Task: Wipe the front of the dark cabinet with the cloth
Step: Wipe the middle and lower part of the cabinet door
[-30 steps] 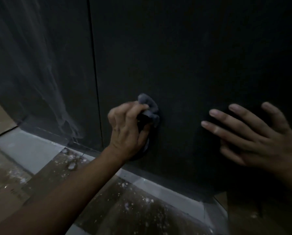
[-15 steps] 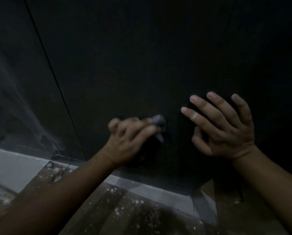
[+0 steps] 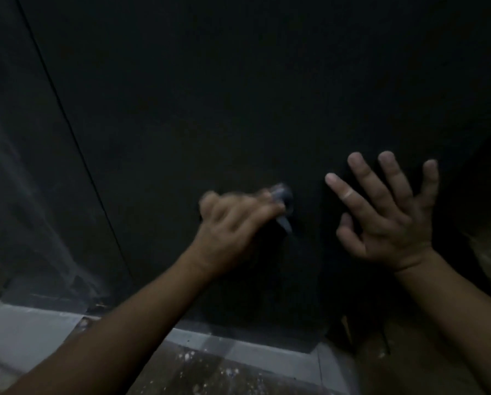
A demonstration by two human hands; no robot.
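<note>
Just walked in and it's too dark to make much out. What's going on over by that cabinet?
A person is cleaning the front of the dark cabinet. The left hand grips a small bunched grey cloth against the panel, blurred as if mid-stroke. The right hand is spread open beside it, on the right; whether it touches the panel is unclear. The floor below is speckled with pale spots.

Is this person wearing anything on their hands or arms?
No gloves or sleeves in view; both forearms are bare. The right hand has a thin pale band round one finger, ring or tape unclear. The left hand is blurred.
</note>
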